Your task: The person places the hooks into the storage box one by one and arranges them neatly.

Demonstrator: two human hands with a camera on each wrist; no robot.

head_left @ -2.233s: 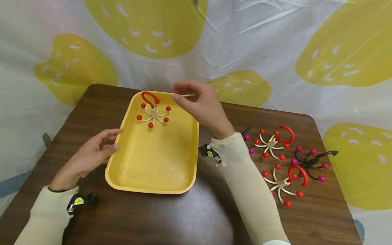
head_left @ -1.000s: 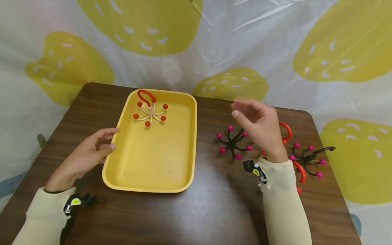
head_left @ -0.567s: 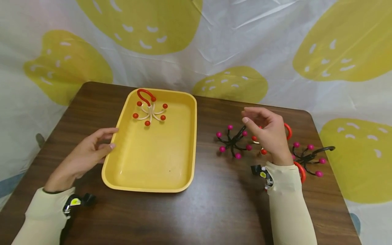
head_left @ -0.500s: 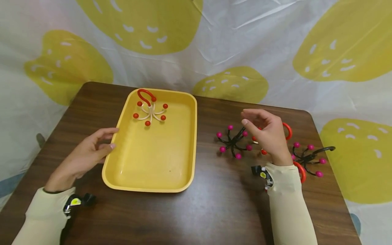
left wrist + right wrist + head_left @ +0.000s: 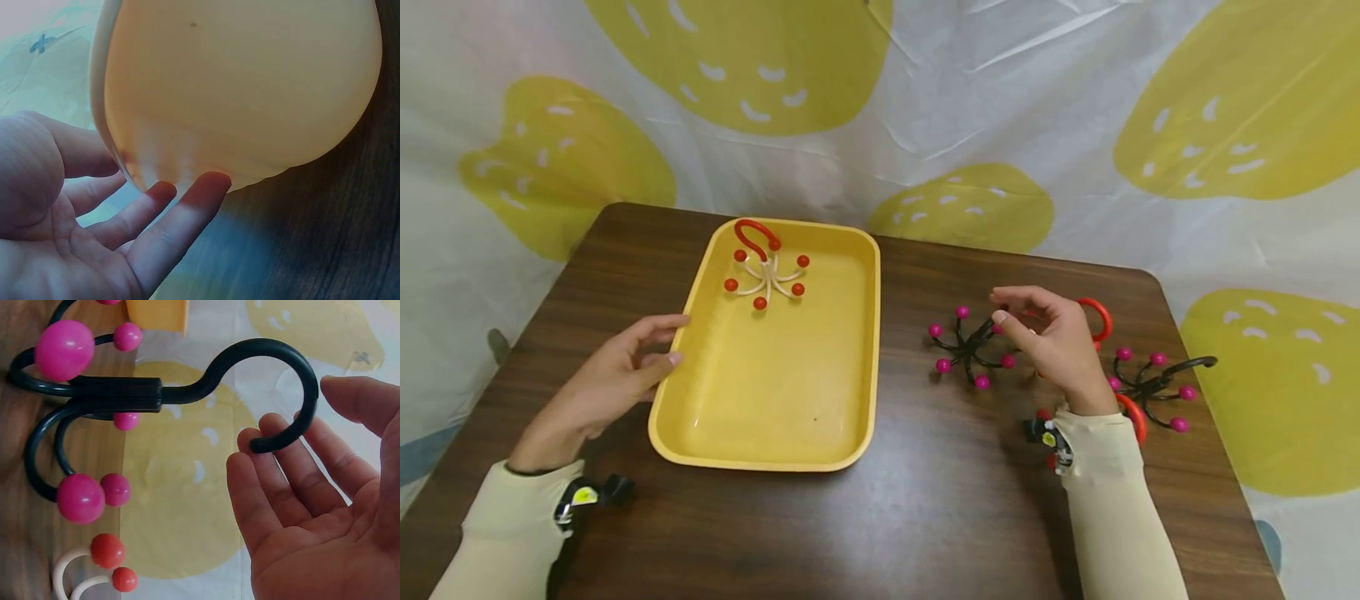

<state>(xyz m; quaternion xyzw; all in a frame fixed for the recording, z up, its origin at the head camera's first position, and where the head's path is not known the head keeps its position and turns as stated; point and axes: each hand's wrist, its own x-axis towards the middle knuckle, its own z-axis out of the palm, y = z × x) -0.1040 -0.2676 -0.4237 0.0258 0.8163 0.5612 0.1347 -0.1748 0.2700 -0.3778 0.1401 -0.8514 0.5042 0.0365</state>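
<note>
My left hand point(image 5: 604, 385) touches the left wall of a yellow tray point(image 5: 841, 465); in the left wrist view its extended fingers point(image 5: 181, 231) lie along the tray's outside. My right hand point(image 5: 1060, 354) hovers over the right side of the table, around the hook of a black multi-arm hanger point(image 5: 115, 394) with pink ball tips. In the right wrist view the thumb and loosely bent fingers stand on either side of this hook, the thumb tip right at its curve. A white hanger point(image 5: 767, 279) with red balls and a red hook lies in the tray's far left corner.
Another black hanger point(image 5: 1150, 390) with pink balls lies at the right. Two white hangers are largely hidden by my right hand and sleeve, their red hooks point(image 5: 1101, 317) showing. A patterned curtain point(image 5: 985, 108) hangs behind the wooden table point(image 5: 925, 517).
My right hand has left the tray, moved right, then lowered to the black hanger's hook. My left hand has stayed at the tray. The hangers have not moved.
</note>
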